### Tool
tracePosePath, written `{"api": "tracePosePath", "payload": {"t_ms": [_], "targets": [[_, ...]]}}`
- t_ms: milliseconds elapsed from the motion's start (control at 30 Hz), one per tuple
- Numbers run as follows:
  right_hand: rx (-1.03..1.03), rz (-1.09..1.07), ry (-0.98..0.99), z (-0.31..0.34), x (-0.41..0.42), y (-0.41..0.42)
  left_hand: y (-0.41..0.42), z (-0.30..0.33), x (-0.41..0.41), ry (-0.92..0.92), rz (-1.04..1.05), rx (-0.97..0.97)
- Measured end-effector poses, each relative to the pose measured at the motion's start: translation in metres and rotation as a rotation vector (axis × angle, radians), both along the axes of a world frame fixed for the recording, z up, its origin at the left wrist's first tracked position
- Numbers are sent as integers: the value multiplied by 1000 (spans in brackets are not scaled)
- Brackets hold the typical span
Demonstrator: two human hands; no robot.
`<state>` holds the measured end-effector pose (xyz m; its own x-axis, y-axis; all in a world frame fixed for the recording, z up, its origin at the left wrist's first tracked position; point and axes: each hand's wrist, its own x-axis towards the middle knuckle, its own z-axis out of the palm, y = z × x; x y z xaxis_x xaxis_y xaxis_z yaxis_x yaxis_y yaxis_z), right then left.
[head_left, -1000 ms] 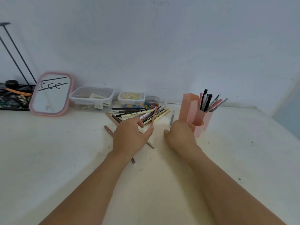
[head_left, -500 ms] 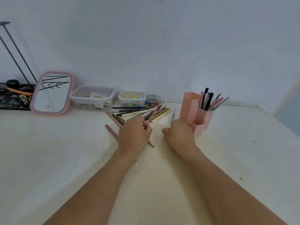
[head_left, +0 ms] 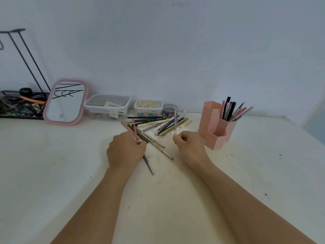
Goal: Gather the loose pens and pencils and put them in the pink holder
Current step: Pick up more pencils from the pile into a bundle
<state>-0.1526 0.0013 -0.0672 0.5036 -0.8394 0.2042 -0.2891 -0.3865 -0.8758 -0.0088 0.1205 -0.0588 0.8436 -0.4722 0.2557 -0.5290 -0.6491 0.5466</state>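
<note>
A pile of loose pens and pencils lies on the white table, in front of the boxes at the back. My left hand is shut on two pink pencils that stick up and away from it. My right hand pinches a thin grey pen, held almost upright. The pink holder, made of three hexagonal tubes, stands just right of my right hand. Its rear right tube holds several pens. A few brown and grey pencils lie between and under my hands.
Along the wall stand a pink-framed mirror, a clear lidded box, a smaller box of coloured bits and a small round tub. A black wire tray sits at far left. The table is scuffed.
My left hand drew back from the pile and now holds two pink pencils raised. My right hand lifted the grey pen upright off the table.
</note>
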Motion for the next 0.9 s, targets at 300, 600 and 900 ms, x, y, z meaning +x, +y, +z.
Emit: {"api": "tracePosePath", "payload": {"t_ms": [300, 600, 900], "targets": [[-98, 295, -78, 1, 10, 24, -21, -3, -8, 213, -341, -525], [-309, 114, 22, 2, 4, 1, -29, 0, -11, 423, -386, -701], [-425, -2, 618, -3, 4, -23, -29, -2, -2, 701, -345, -798]]}}
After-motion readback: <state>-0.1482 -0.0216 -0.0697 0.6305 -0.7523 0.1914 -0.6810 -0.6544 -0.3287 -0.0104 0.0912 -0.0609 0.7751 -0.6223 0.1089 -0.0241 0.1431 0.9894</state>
